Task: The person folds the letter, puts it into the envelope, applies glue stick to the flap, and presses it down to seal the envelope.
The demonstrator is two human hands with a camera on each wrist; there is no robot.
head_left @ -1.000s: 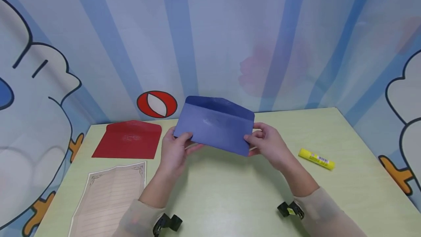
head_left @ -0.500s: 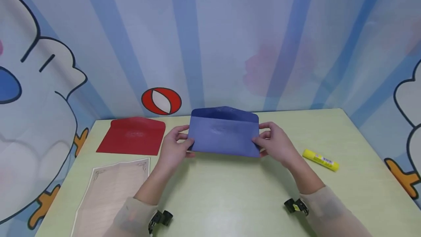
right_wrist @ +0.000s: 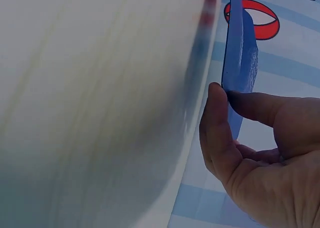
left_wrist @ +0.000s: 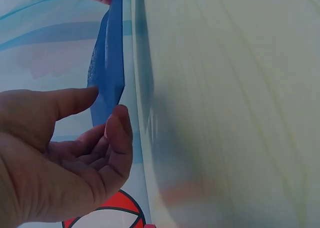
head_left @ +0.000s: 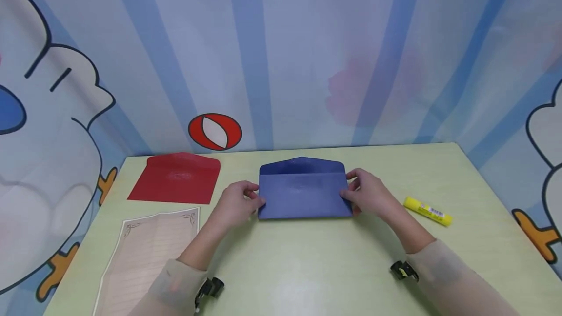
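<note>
A blue envelope (head_left: pixel 304 196) is between my two hands near the far side of the table, its pocket toward me and its flap raised at the back. My left hand (head_left: pixel 239 202) pinches its left edge, with the thumb over the front face. At the opposite edge my right hand (head_left: pixel 369 191) pinches it the same way. In the left wrist view the envelope (left_wrist: pixel 114 48) appears edge-on, close over the tabletop. The right wrist view shows the thumb and index finger of my right hand (right_wrist: pixel 250 143) meeting at the envelope's corner.
On the left lies a red envelope (head_left: pixel 177 179) with its flap up. Nearer me is a sheet of lined letter paper (head_left: pixel 153 252) with a decorated border, partly under my left forearm. A yellow glue stick (head_left: pixel 428 211) lies right. A printed curtain (head_left: pixel 298 62) stands behind the table (head_left: pixel 307 267).
The blue envelope has come down toward the table and levelled out from its slant. My left hand has shifted from its lower left corner to its left edge.
</note>
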